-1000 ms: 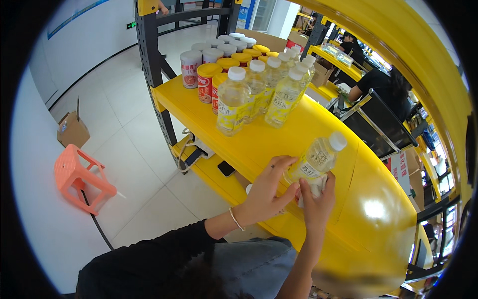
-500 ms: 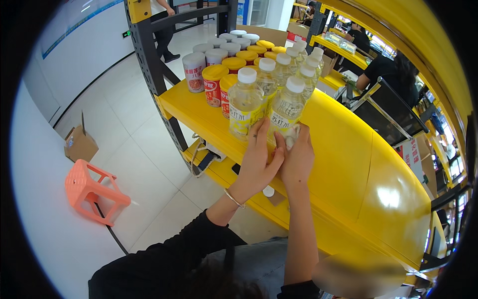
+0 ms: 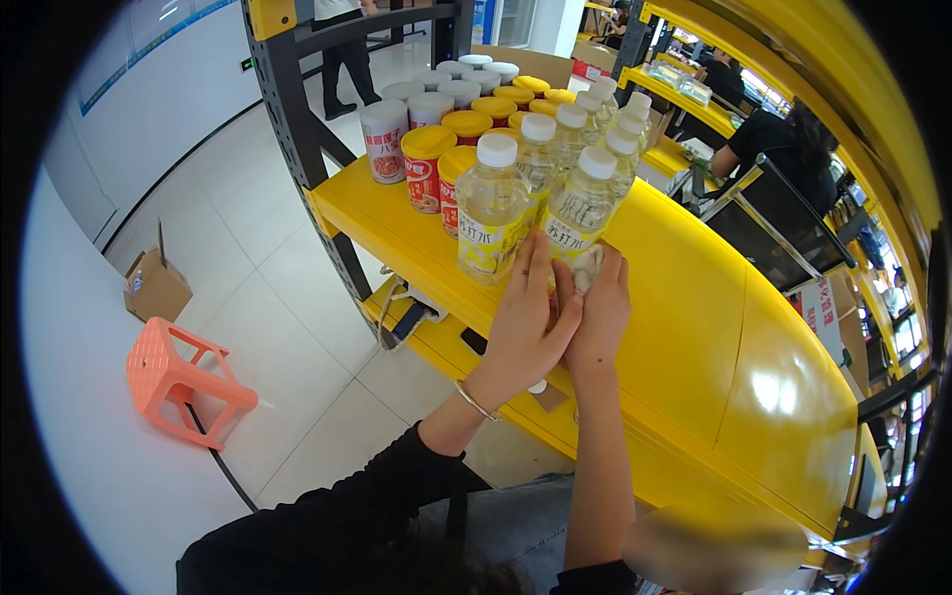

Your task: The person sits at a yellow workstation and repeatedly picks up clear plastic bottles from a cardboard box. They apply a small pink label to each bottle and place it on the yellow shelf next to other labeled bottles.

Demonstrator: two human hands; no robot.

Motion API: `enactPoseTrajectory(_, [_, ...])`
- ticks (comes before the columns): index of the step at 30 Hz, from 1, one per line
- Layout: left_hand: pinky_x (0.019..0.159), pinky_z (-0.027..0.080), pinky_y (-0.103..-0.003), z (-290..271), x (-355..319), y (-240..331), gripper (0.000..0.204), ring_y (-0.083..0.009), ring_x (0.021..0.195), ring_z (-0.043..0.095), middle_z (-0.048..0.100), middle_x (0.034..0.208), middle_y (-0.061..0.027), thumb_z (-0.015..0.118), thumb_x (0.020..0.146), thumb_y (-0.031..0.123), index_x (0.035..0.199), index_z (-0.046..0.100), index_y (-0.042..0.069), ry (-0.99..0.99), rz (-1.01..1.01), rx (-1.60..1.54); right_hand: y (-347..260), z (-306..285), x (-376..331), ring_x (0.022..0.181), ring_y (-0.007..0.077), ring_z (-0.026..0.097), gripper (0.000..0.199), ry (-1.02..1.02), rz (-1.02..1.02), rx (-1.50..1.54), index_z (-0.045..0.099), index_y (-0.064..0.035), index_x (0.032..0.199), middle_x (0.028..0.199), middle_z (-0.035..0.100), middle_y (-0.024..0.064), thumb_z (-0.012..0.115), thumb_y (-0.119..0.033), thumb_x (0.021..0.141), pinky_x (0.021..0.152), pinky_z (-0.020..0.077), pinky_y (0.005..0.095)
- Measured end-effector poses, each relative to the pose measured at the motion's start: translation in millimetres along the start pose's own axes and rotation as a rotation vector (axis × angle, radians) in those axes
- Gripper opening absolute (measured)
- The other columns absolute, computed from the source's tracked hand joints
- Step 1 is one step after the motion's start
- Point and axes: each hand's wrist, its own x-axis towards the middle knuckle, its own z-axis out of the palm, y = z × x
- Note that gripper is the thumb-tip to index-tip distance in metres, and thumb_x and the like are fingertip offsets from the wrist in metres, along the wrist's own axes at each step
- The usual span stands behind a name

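On the yellow table (image 3: 694, 307) stand rows of clear bottles with white caps and pale yellow drink. My right hand (image 3: 598, 317) grips the lower part of the nearest right bottle (image 3: 580, 213), which stands upright in line with the others. My left hand (image 3: 524, 322) lies against the right hand, fingers stretched up between that bottle and the front left bottle (image 3: 491, 213), touching both. Behind them stand red cans with yellow lids (image 3: 426, 169) and cans with white lids (image 3: 384, 139).
A black metal frame post (image 3: 297, 129) rises at the table's left end. A phone and cables lie on the lower yellow shelf (image 3: 436, 347). An orange plastic stool (image 3: 178, 382) and a cardboard box (image 3: 154, 288) sit on the tiled floor. A person in black (image 3: 783, 139) sits beyond the table.
Both hands carried the bottle from the near table edge up to the group and set it upright beside the front row. The view has moved closer to the bottles.
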Motion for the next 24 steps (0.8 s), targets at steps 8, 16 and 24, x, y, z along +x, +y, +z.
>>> enactPoseTrajectory(8, [0.110, 0.015, -0.038, 6, 1, -5, 0.071, -0.0365, 0.138, 0.012, 0.013, 0.147, -0.0276, 0.050, 0.089, 0.016, 0.142, 0.009, -0.006, 0.012, 0.016, 0.022, 0, -2, 2, 0.085, 0.0382, 0.061, 0.048, -0.029, 0.008, -0.009, 0.043, -0.0043, 0.119, 0.113, 0.052, 0.0177, 0.062, -0.030, 0.084, 0.066, 0.0506, 0.0431])
enactPoseTrajectory(16, [0.101, 0.034, -0.039, 2, 2, -5, 0.071, -0.0464, 0.130, 0.025, 0.017, 0.141, -0.0353, 0.051, 0.088, 0.021, 0.138, 0.013, -0.011, 0.053, 0.039, 0.117, -3, 4, 2, 0.089, 0.0391, 0.059, 0.048, -0.055, 0.047, 0.034, 0.041, -0.0051, 0.121, 0.116, 0.051, 0.0164, 0.061, -0.029, 0.084, 0.068, 0.0501, 0.0442])
enactPoseTrajectory(24, [0.108, 0.022, -0.043, 18, 8, -25, 0.067, -0.0435, 0.131, 0.024, 0.022, 0.142, -0.0310, 0.051, 0.089, 0.026, 0.138, 0.021, -0.008, 0.082, 0.068, 0.219, 14, 9, 8, 0.079, 0.0418, 0.060, 0.045, -0.069, 0.089, 0.137, 0.039, -0.0067, 0.123, 0.105, 0.056, 0.0213, 0.057, -0.022, 0.084, 0.062, 0.0495, 0.0475])
